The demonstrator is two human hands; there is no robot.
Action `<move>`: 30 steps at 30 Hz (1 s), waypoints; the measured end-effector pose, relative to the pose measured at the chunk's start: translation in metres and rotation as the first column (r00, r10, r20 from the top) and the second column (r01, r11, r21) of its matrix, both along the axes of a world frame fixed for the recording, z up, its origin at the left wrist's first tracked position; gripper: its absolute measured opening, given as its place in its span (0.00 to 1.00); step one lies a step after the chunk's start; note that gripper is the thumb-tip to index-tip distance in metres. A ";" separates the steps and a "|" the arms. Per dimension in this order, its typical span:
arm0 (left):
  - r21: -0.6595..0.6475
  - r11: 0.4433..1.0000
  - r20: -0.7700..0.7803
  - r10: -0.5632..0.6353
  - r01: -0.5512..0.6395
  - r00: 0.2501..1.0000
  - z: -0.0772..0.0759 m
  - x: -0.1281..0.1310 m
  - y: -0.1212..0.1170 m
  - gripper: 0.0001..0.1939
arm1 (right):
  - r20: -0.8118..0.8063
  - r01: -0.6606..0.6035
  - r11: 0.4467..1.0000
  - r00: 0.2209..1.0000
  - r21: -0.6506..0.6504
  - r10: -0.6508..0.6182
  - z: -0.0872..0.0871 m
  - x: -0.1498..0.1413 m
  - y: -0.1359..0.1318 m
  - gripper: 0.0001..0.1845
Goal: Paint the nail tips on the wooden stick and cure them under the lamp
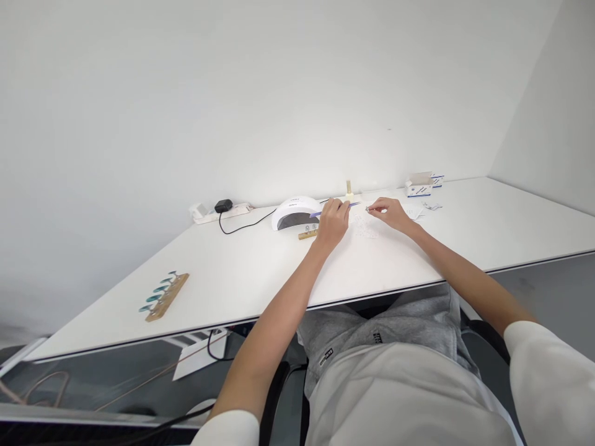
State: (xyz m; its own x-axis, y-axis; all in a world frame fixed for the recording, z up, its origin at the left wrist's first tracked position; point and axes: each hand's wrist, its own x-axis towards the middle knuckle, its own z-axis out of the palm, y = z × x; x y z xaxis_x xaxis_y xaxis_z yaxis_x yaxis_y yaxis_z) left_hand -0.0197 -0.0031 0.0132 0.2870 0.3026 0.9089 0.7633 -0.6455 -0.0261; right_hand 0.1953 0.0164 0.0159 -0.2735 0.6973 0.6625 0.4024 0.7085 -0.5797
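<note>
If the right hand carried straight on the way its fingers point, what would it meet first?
The right hand would likely meet the tip of the slim purple stick held by the left hand, then that hand; depth is unclear, so it may miss the tip.

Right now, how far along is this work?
The teal tips on the left rack look done. The left hand holds a purple tool, the right hand a small piece. The rack by the lamp, partly hidden, shows holders without teal tips, probably what remains.
</note>
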 end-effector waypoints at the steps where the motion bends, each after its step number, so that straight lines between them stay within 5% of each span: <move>1: -0.021 0.998 0.054 -0.050 0.051 0.997 0.000 -0.001 0.001 0.16 | -0.004 -0.004 1.000 1.000 -0.011 0.004 -0.001 0.000 0.000 0.09; 5: -0.135 0.964 0.240 -0.193 0.229 0.952 0.001 -0.003 0.004 0.13 | -0.007 -0.010 0.999 1.000 -0.050 0.009 -0.005 -0.002 0.001 0.09; 10: -0.207 0.945 0.394 -0.155 0.252 0.906 0.006 -0.003 -0.005 0.06 | -0.004 -0.007 0.995 1.000 -0.096 0.007 -0.009 -0.006 0.001 0.07; 14: -0.347 0.804 0.549 -0.243 0.482 0.800 0.011 0.000 -0.017 0.08 | -0.008 -0.013 0.991 1.000 -0.133 0.012 -0.009 -0.008 0.000 0.08; 18: -0.308 0.682 0.693 -0.318 0.663 0.648 0.015 0.006 -0.026 0.12 | -0.016 -0.027 0.984 1.000 -0.178 0.024 -0.009 -0.009 -0.002 0.08; 23: -0.186 0.681 0.733 -0.384 0.708 0.562 0.017 0.010 -0.033 0.14 | 0.008 -0.038 0.976 0.999 -0.216 0.041 -0.007 -0.012 -0.007 0.07; 30: -0.254 0.632 0.718 -0.384 0.732 0.581 0.010 0.016 -0.035 0.15 | 0.038 -0.027 0.976 0.999 -0.215 0.036 -0.005 -0.013 -0.010 0.07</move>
State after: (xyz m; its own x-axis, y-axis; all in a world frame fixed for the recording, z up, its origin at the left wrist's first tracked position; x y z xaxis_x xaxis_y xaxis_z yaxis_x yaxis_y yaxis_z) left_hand -0.0038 -0.0381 0.0229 0.0639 0.6928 0.7183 -0.0201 -0.7187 0.6950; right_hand 0.1822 0.0061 0.0112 -0.3216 0.8124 0.4863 0.4092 0.5824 -0.7024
